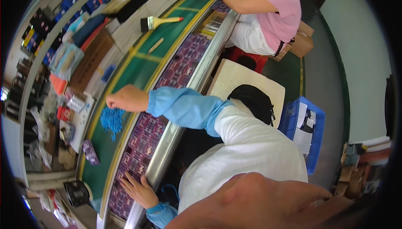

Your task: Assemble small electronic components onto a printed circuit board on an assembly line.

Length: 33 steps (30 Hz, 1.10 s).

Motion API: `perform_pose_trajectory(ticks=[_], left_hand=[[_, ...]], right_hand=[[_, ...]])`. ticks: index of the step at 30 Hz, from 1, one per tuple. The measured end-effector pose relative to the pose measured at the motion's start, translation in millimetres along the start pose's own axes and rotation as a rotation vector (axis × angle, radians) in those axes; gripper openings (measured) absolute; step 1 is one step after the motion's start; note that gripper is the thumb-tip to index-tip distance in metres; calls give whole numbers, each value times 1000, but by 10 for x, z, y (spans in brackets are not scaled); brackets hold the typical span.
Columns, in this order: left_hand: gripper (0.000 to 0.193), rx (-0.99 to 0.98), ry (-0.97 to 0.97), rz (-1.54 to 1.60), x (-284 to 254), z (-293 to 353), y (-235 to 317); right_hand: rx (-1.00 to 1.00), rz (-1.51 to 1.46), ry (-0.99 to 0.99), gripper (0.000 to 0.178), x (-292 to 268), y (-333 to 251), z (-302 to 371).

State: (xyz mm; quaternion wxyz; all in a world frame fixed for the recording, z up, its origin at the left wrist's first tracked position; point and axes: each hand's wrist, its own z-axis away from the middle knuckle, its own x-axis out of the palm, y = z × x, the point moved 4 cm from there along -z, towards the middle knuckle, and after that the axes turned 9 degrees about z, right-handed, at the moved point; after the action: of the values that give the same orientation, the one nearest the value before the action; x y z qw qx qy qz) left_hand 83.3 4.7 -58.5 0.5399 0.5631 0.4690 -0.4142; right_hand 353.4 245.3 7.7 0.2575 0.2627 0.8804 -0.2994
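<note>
Purple printed circuit boards (144,139) lie end to end in a long row along the line. My left hand (140,190) rests with its fingers spread on the nearest boards and holds nothing. Over the green belt (140,72), my right hand (127,98) is closed, fingertips pressed together and turned downward. What it may hold is hidden. Just below that hand is a heap of small blue parts (111,122), too fine to name. A loose purple board (90,152) lies on the belt beside the heap. Light blue sleeves cover both my forearms.
A brush (159,22) and a small wooden stick (155,46) lie farther up the belt. A metal rail (178,130) edges the boards. Another person in pink (281,11) works at the far end. A blue crate (315,141) stands on the floor at right.
</note>
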Motion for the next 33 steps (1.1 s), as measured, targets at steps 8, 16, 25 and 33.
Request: perform_pose_trajectory(ticks=[8, 16, 25, 33], left_hand=[[74, 404, -58, -54, 189, -86, 450], [73, 503, -294, 197, -173, -468, 568], [43, 604, 123, 346, 159, -2235, 113], [9, 488, 164, 485, 312, -2228, 152]], right_hand=[[-131, -37, 95, 3, -252, -130, 57], [-92, -33, -93, 5, -117, -69, 116], [-52, 3, -200, 7, 66, 129, 136], [-121, -36, -182, 8, 215, 56, 190]])
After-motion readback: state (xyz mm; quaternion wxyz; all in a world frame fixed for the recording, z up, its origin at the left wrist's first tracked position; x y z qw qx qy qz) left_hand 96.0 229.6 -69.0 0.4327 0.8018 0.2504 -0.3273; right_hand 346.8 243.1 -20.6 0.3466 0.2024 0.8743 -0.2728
